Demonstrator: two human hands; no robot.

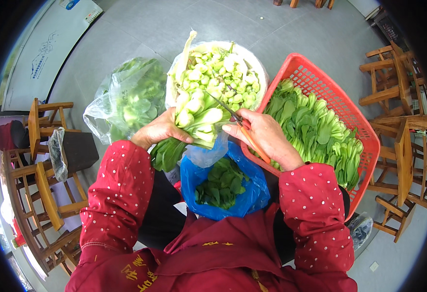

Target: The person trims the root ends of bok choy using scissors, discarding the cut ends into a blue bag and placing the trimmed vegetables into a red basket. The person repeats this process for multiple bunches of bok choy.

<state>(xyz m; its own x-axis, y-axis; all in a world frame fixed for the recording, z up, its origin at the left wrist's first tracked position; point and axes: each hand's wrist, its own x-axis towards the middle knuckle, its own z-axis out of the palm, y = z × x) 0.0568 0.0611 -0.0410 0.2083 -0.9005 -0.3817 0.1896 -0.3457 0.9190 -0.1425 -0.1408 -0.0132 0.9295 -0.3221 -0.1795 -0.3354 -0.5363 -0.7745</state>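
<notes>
My left hand (164,127) grips a bunch of bok choy (199,120), its pale stem ends up and right and its leaves hanging at lower left. My right hand (262,133) holds scissors with an orange handle (250,138), dark blades pointing up and left beside the bunch. Behind the bunch a round, plastic-lined container (262,75) holds many pale green cut stem ends. Below my hands, a blue plastic bag (195,204) holds loose green leaves (222,184). At the right, rows of bok choy (308,120) lie in a red perforated plastic basket (366,127).
A clear plastic bag (126,98) of leafy greens lies on the floor at the left. Wooden stools (403,160) stand at the right; wooden chairs (49,197) and a dark bin (80,151) stand at the left. A white appliance (49,51) is at upper left.
</notes>
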